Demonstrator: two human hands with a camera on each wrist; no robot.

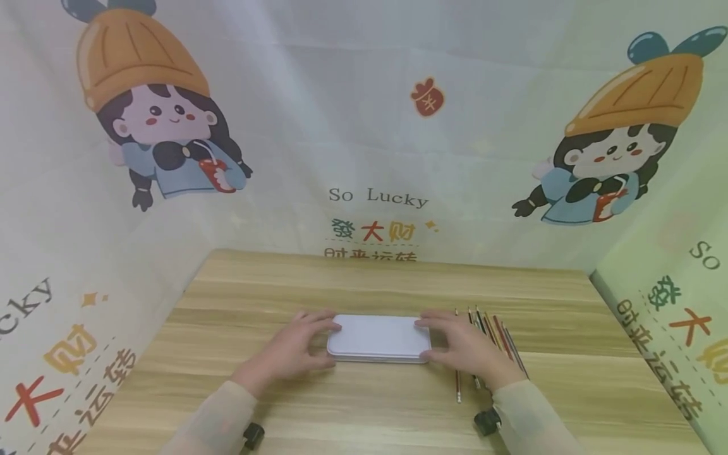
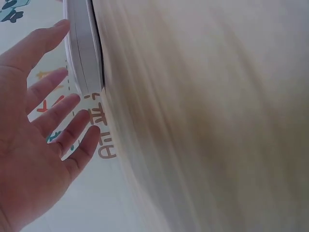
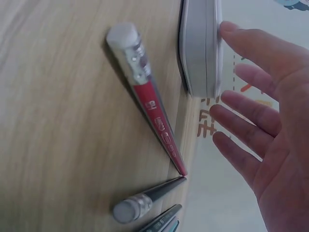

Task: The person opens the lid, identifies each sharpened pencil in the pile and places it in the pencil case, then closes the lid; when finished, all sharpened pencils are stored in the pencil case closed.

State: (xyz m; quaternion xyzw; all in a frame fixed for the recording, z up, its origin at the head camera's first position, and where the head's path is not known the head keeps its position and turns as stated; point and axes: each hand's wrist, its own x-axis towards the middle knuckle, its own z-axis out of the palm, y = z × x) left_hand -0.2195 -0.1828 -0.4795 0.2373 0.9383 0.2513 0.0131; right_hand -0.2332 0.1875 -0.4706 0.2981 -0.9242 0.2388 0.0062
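Observation:
A flat white case [image 1: 378, 336] with rounded corners lies closed on the wooden table, its long side facing me. At its left end is my left hand [image 1: 296, 346], thumb and fingers spread around the corners. My right hand [image 1: 463, 344] mirrors it at the right end. In the left wrist view, the left thumb [image 2: 46, 41] reaches the rim of the case [image 2: 83, 48], with the other fingers loosely extended. The right wrist view has the right thumb [image 3: 256, 46] at the lid's edge on the case [image 3: 200, 48], and the palm holds nothing.
Several pencils lie on the table right of the case, partly hidden under my right hand and wrist. A red pencil [image 3: 157, 113] with a white eraser is closest to the case, beside a dark pencil [image 3: 145, 200]. Printed cloth [image 1: 364, 126] hangs behind the table [image 1: 364, 411] and along both sides.

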